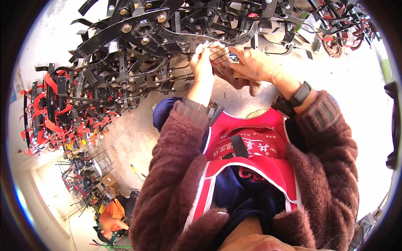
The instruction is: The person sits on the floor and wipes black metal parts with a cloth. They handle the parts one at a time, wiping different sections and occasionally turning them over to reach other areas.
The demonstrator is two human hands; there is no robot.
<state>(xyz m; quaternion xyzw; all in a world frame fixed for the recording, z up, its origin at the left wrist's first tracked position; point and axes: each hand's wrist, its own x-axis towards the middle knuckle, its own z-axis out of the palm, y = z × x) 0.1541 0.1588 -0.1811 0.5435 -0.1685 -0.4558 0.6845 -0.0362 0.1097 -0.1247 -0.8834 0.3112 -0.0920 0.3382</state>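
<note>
Soiled knit fabric, apparently a work glove [222, 58], hangs between my two hands below the black bladed steel assemblies [138, 33]. My left hand [201, 65] pinches its upper left end, fingers closed on it. My right hand [255, 65] grips the right side, its thumb and fingers over the fabric, which partly hides the fingertips. The lower part of the fabric droops beneath my right hand.
Red-bladed assemblies [54, 108] stand at the left, more [351, 29] at the upper right. A yellow-handled tool [135, 170] lies on the concrete floor [146, 138]. At lower left, a co-worker in orange [113, 217] crouches near machinery and a cardboard box [109, 182].
</note>
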